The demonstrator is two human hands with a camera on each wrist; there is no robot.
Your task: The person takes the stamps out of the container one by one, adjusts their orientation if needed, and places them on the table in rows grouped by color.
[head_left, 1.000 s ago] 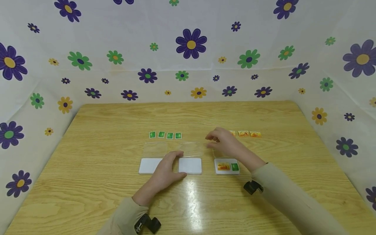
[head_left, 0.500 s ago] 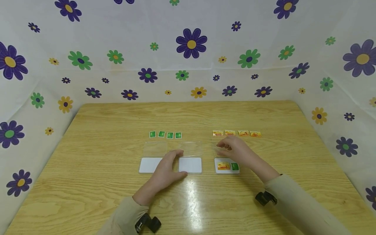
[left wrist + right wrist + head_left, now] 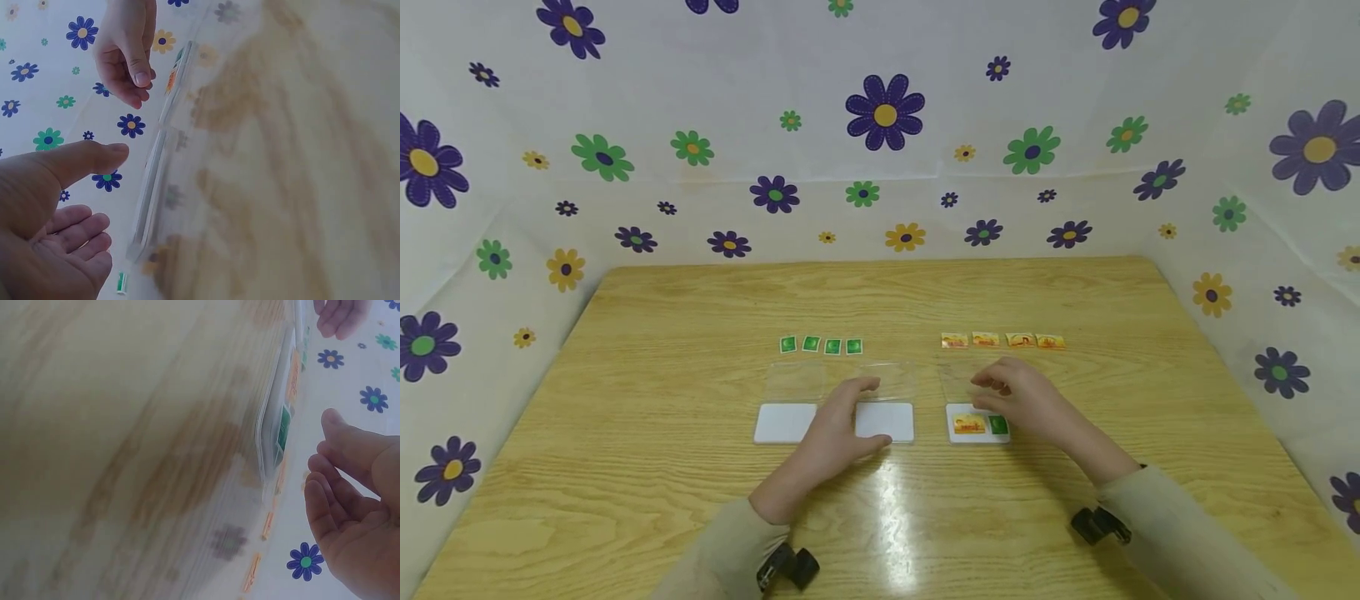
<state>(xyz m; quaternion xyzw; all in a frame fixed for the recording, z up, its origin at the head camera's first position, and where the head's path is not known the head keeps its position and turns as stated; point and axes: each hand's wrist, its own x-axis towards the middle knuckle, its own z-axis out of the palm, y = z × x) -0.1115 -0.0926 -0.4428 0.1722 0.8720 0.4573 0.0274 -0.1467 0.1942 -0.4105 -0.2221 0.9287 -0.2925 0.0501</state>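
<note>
My left hand (image 3: 842,421) spans the middle white card (image 3: 891,423), thumb and fingers spread apart with nothing between them. To its left lies another white card (image 3: 778,423), its right end close to the hand. My right hand (image 3: 1026,404) hovers over the upper right of the right white card (image 3: 953,412), its fingers loosely bent and holding nothing. On that card sit an orange picture piece (image 3: 968,424) and a green square (image 3: 997,425). The right wrist view shows the thumb apart from the fingers, beside the white card's edge (image 3: 267,444).
Clear plastic flaps (image 3: 793,382) lie flat behind the white cards. Farther back, several green squares (image 3: 811,343) form a row on the left, and several orange pieces (image 3: 986,339) on the right. Flowered cloth walls (image 3: 700,83) enclose the wooden table (image 3: 625,375).
My right hand has come toward me and to the right, from above the right flap to the right card. My left hand has shifted slightly right over the middle card.
</note>
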